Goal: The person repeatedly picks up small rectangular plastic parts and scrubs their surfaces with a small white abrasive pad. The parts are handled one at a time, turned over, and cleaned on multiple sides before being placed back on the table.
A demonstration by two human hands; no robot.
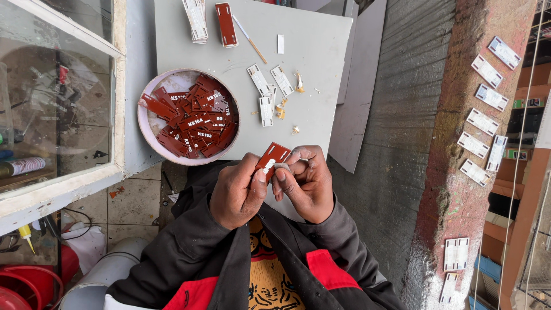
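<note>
Taking the round bowl as the landmark, a glass-fronted cabinet stands well to its left, with a white-framed pane and dim clutter behind it. The bowl itself sits on the near left corner of a grey board and is heaped with dark red tags bearing pale markings.

Below and to the right of the bowl, just off the board's near edge, the person's left hand is curled, its thumb and fingers pinching the lower end of a single red tag. The right hand, touching the left, grips the same tag from the other side, fingertips closed round its edge beside a small white piece. The tag is thus held between both hands, tilted, above the dark jacket sleeves.

To the right of the bowl, on the board, lie several white tags in a loose cluster, with a thin stick and a red stack further up. Far right of the bowl, more white tags rest along a reddish ledge.
</note>
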